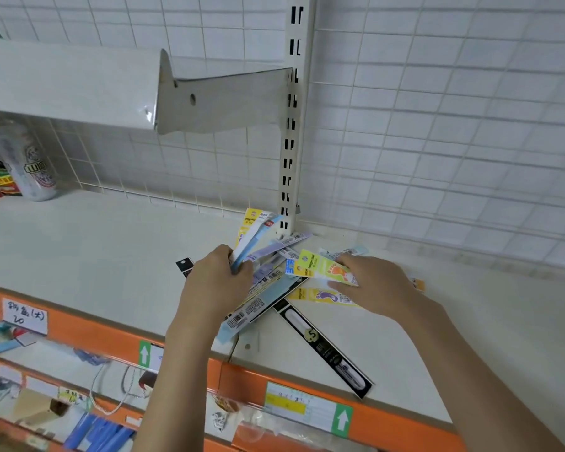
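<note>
Several long narrow product packets lie fanned out on a white shelf (95, 249) near the slotted upright. My left hand (216, 282) grips a bundle of these packets (255, 233), their yellow, white and blue tops sticking up and their barcode ends (242, 318) pointing toward me. My right hand (375, 285) pinches a yellow-green packet with an orange foot print (320, 265). Under it lies a yellow packet with a purple foot (320, 295). A long black packet (327, 350) lies diagonally toward the shelf's front edge.
A white slotted upright (291, 132) stands behind the pile, with a wire grid wall (437, 125) around it. An upper shelf bracket (222, 99) juts out at left. A can (30, 164) stands far left. The orange shelf edge (388, 415) carries price labels; lower shelves hold small goods.
</note>
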The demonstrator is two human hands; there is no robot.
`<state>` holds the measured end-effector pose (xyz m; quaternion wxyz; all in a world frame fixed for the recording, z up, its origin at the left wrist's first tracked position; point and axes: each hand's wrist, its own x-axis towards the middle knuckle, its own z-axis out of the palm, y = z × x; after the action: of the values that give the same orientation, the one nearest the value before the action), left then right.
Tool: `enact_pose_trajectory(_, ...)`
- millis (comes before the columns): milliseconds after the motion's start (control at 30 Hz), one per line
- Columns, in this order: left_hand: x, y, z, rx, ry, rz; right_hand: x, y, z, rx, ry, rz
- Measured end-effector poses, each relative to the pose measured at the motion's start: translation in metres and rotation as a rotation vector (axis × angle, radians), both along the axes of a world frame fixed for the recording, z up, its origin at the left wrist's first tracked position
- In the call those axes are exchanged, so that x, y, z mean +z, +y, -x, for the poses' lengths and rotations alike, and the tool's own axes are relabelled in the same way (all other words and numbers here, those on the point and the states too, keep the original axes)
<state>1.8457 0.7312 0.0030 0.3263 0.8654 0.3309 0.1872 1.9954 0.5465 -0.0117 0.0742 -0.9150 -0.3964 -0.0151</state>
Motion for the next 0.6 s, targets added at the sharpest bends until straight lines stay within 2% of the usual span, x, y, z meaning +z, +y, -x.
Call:
enact_pose_trajectory(133, -0.003, 0.001, 0.003, 0.004, 0.014, 0.006, -0.005, 0.002, 0.000, 0.029, 0.064, 0.057)
enact_pose_trajectory(333, -0.003, 0.002, 0.003, -0.005, 0.034, -0.020, 0.001, 0.002, -0.004, 0.083, 0.008, 0.231)
enact_pose_trajectory(467, -0.004, 0.002, 0.001, -0.023, 0.080, -0.035, 0.014, -0.011, -0.001, 0.043, 0.081, 0.132)
enact_pose_trajectory(533, -0.005, 0.002, -0.002, -0.035, 0.116, -0.049, 0.020, -0.018, -0.003, -0.003, 0.084, 0.148)
enact_pose_trajectory(600, -0.006, 0.000, -0.005, -0.054, 0.142, -0.051, 0.023, -0.026, -0.008, -0.052, 0.150, 0.053)
